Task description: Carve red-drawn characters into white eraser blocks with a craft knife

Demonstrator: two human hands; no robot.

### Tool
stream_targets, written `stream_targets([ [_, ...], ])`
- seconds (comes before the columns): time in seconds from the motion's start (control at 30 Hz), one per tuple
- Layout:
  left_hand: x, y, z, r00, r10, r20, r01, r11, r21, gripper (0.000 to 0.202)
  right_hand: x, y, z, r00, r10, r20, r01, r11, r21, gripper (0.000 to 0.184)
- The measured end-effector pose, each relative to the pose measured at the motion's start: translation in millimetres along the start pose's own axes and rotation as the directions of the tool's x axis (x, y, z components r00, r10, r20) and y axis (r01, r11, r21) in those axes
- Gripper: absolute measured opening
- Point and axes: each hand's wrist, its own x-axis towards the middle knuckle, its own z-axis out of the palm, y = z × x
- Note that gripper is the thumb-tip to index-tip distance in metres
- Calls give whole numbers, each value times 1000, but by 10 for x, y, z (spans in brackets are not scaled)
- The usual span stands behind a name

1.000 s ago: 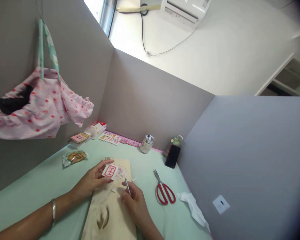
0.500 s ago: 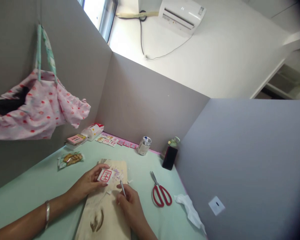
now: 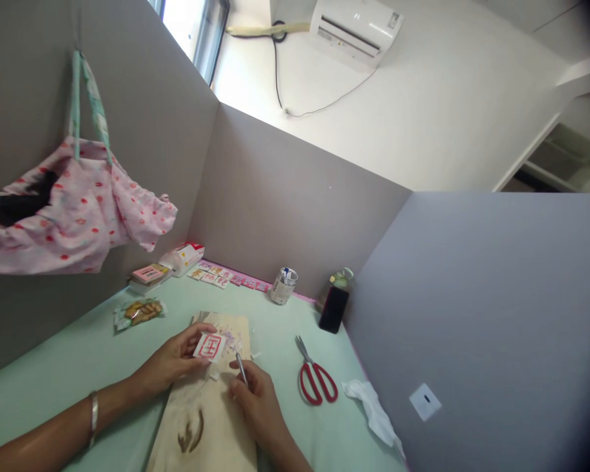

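Observation:
My left hand [image 3: 184, 354] pinches a white square piece [image 3: 210, 347] by its left edge, between thumb and fingers. On its face is a red, boxed character; whether it is card or a thin block I cannot tell. My right hand [image 3: 258, 396] is closed around a slim silver pen-like tool [image 3: 241, 368], pointing up and away; its tip is too small to make out. Both hands are over a wooden board [image 3: 216, 419] with dark brown marks near its front. Purple and white scraps [image 3: 233, 339] lie on the board just beyond the square piece.
Red-handled scissors [image 3: 316, 377] lie right of the board, with a crumpled white tissue [image 3: 373, 413] beyond. A phone [image 3: 334, 309] leans at the back right beside a glass jar [image 3: 284, 286]. Several small lettered cards [image 3: 221, 280] line the back, and a snack packet [image 3: 140, 313] lies left.
The white square piece has shifted very slightly to the right and turned a little in my left hand. My right hand stays almost still with the silver tool.

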Motion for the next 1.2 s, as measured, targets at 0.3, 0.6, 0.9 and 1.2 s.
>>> stream_targets([
  [0.3,-15,84,-35,996,-72,56,70,997,37,59,7,83,-14,999,35,3,-35,998,57,42],
  [0.6,-67,152,-12,993,-117,20,115,991,71,74,35,77,-3,996,90,6,-89,983,159,43],
  [0.9,-186,329,178,990,-130,47,125,988,95,65,32,-90,71,991,131,31,-135,962,239,38],
  [1.2,-302,483,318,996,-70,51,63,990,129,54,-42,-216,104,995,99,19,-101,969,226,26],
])
